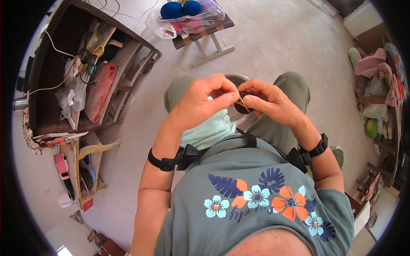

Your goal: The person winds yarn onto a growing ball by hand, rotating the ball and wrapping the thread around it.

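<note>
My left hand [210,94] and my right hand [268,100] meet above my lap, each closed in a pinch. Between the fingertips runs a thin tan strand [243,102], looped or crossed near the right thumb; its exact kind is too small to tell. Just below and behind the fingers is a dark brown round thing [241,108], partly hidden; whether it is held or lies lower down, I cannot tell. A shiny metal basin [237,78] stands between my knees, mostly covered by the hands. A mint-green towel [209,130] lies over my left thigh.
Ahead, a small stool [204,35] bears blue yarn balls [171,10] in a clear plastic bag. At left stands a dark wooden cabinet [141,40] with scissors [98,51] and a red bag [102,91]. Shelving with cloths [373,64] and a green fruit [371,129] is at right.
</note>
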{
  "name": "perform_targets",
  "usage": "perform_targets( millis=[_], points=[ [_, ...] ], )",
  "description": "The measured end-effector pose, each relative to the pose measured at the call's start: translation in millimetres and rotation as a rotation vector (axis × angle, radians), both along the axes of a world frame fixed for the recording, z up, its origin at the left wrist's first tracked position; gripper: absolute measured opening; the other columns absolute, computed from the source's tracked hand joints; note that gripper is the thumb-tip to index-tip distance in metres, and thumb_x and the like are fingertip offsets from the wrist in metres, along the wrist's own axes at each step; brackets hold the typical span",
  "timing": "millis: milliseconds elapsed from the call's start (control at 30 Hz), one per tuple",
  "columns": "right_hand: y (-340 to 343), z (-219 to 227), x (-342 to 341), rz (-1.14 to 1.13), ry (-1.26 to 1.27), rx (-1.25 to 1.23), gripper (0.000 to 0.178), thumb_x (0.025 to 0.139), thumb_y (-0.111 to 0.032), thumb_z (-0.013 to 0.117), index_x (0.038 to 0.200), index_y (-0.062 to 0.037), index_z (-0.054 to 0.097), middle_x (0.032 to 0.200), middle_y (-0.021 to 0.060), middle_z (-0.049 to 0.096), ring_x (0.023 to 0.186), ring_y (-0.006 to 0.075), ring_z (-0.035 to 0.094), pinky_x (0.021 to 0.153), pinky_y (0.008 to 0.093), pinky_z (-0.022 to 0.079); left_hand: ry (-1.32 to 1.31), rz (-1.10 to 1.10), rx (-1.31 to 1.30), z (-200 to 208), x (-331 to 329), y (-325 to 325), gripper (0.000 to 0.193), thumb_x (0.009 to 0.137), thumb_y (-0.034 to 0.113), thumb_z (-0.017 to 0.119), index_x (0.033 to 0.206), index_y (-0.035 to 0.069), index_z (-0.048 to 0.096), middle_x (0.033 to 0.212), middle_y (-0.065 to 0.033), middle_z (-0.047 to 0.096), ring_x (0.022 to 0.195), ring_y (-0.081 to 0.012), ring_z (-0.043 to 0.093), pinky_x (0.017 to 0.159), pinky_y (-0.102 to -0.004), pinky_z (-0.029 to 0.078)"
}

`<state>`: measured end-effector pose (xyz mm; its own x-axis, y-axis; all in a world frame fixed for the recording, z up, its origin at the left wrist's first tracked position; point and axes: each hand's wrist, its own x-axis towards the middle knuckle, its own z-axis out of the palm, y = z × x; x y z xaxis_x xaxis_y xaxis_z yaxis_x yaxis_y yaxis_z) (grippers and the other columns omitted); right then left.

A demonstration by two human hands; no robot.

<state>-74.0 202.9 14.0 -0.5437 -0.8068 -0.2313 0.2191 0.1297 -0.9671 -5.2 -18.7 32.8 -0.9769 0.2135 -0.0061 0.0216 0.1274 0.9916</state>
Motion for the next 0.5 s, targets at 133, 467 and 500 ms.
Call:
perform_targets(
  millis=[133,467,500],
  points=[
    [3,1,-2,0.072,-0.127,-0.05,0.035,0.099,-0.031,0.058,0.121,-0.0037,0.057,0.096,0.0005,0.062,0.076,0.0051,0.055,0.064,0.0226,0.047,-0.063,0.072,0.073,-20,-1,1,0.008,0.092,0.008,0.068,0.094,0.001,0.067,0.085,0.0017,0.061,0.076,-0.0052,0.055,0.066,-0.0211,0.045],
    [-3,-2,-2,-0.182,-0.325,-0.295,0.04,0.097,-0.027,0.06,0.128,-0.0026,0.051,0.111,0.0046,0.062,0.089,0.0105,0.061,0.079,0.0265,0.051,-0.231,0.093,0.065,-34,12,19,0.013,0.092,0.011,0.067,0.099,0.0,0.069,0.087,-0.0003,0.066,0.076,-0.006,0.057,0.067,-0.0227,0.046],
    [-4,-6,-3,-0.211,-0.29,-0.251,0.039,0.097,-0.025,0.061,0.127,-0.0027,0.05,0.109,0.0048,0.062,0.088,0.0104,0.061,0.078,0.0261,0.051,-0.184,0.053,0.106,-34,12,21,0.011,0.091,0.01,0.067,0.098,0.001,0.07,0.083,0.0009,0.065,0.073,-0.0053,0.056,0.063,-0.0222,0.044]
  ],
)
